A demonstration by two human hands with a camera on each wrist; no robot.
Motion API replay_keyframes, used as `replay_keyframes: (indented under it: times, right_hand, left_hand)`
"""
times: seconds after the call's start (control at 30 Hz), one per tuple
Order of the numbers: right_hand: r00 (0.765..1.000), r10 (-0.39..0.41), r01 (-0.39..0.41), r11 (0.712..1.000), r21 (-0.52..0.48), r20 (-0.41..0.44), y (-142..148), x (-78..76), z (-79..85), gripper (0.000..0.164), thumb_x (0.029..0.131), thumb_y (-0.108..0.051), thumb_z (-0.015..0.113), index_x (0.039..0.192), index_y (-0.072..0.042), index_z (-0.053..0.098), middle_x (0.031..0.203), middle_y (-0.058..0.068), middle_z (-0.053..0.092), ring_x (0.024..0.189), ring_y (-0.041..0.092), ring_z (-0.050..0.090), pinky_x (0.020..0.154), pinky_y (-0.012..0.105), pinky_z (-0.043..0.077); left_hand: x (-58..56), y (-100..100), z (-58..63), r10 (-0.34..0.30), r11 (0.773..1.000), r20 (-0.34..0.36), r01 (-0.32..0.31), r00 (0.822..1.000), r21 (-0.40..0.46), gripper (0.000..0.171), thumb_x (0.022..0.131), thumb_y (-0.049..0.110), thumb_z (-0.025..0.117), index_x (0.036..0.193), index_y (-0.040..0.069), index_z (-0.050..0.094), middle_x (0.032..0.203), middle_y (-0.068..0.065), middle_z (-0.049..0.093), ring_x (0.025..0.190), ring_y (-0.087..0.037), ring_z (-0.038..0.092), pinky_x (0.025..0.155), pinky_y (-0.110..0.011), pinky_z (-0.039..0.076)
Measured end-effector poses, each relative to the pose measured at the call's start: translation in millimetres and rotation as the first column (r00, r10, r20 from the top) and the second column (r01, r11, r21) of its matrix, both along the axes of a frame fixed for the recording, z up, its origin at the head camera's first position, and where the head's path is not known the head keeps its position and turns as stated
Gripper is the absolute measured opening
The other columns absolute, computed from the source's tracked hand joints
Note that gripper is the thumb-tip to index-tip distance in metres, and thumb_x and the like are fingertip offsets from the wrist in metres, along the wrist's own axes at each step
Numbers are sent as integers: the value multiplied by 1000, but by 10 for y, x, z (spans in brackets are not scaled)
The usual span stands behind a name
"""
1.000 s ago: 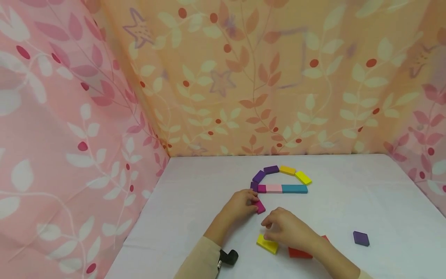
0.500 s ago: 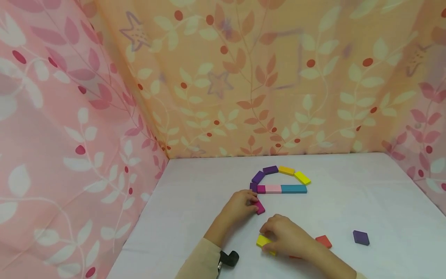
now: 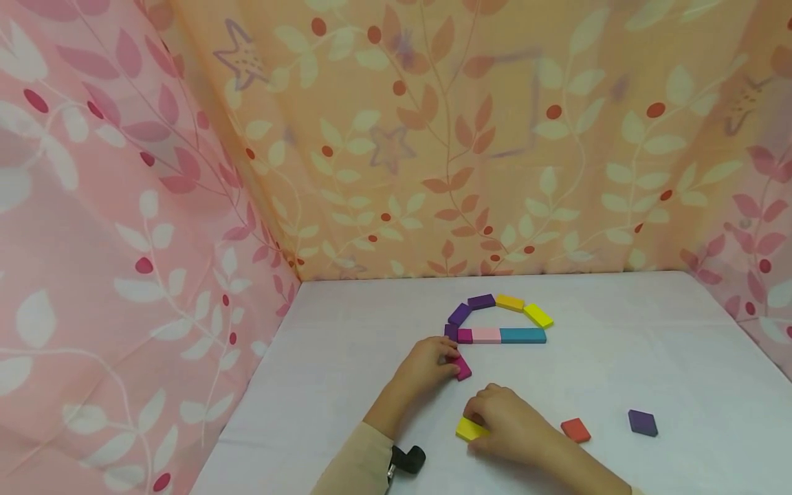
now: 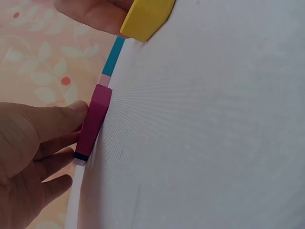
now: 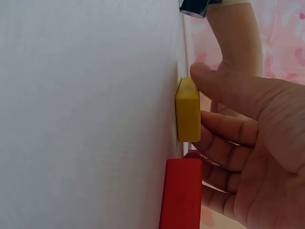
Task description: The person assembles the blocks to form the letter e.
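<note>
L hand (image 3: 427, 364): thumb on one side of a magenta block (image 4: 97, 117), fingers round the other, a pinch w/ the block down on the white table (image 3: 346, 323). R hand (image 3: 510, 426): thumb & fingers bent round a yellow block (image 3: 469, 430), thumb at near edge, fingers at far edge. Looks like a pinch too; can't tell how firm, or whether the block is off the table.

Handling (my guess): both pcs flat, stiff & prob. light, tough rather than fragile; smooth faces might slip a bit. Best hold = opposite long edges, abt mid-length, fingertips low since they're thin. Magenta one needs a gentle touch, as a nudge could shift its neighbours.

Close by: a red block (image 5: 182, 193) beside the yellow one in R wrist view. Orange-red block (image 3: 576, 430) next to R forearm; purple block (image 3: 643, 423) farther R, on its own.

Beyond L fingers: a straight row, L to R, of small magenta block (image 3: 465, 336), pink block (image 3: 486, 335), blue block (image 3: 522, 335). Over it, an arch (image 3: 481, 302) of purples, then orange-yellow & yellow pcs; its L foot meets the row's L end.

Back: floral curtain (image 3: 383, 196).
</note>
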State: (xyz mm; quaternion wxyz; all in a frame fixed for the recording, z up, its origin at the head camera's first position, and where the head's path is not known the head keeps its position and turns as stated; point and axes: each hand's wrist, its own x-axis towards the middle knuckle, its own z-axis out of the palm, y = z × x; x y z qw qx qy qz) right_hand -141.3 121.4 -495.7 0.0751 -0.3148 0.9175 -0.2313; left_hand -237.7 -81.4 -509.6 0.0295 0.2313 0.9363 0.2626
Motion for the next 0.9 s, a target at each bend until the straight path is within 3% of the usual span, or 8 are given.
replay_keyframes:
  times: [0.23,0.4,0.57,0.73,0.9]
  right_hand:
    - [992,-127,126,992,4,15,-13,-13,1,26,77,-31,88,97,-22,75,84,-17,62,86,7,50,82,34,53]
    - [967,-254,254,967,-10,11,10,-97,10,26,75,-27,90,96,-20,76,85,-14,65,87,9,53,83,36,54]
    - [939,-344,345,938,-22,28,83,-203,47,28,75,-27,90,100,-21,77,88,-14,67,92,11,56,88,39,56]
    - [922,-380,383,923,-31,72,138,-278,105,26,79,-25,88,102,-22,77,90,-12,68,94,14,57,91,43,56]
    - [920,-383,387,922,-30,83,128,-346,119,22,81,-23,86,101,-23,77,90,-12,67,96,14,57,92,42,56]
  left_hand:
    - [27,18,23,14,1000,5,-14,1000,6,25,91,26,80,114,16,80,128,4,69,128,-20,59,114,-42,43]
    - [41,32,47,42,999,31,-42,999,-4,25,91,27,79,114,17,80,129,5,69,129,-20,58,114,-42,43]
    - [30,29,41,31,999,21,-31,999,-18,25,91,27,79,114,18,80,128,6,69,127,-19,59,113,-41,44]
    - [15,24,37,11,1000,9,-11,1000,-12,26,92,27,79,115,16,79,128,5,69,127,-19,59,114,-40,43]
    - [13,24,32,21,1000,12,-21,1000,-16,26,91,28,79,115,18,79,128,7,69,128,-19,59,113,-40,44]
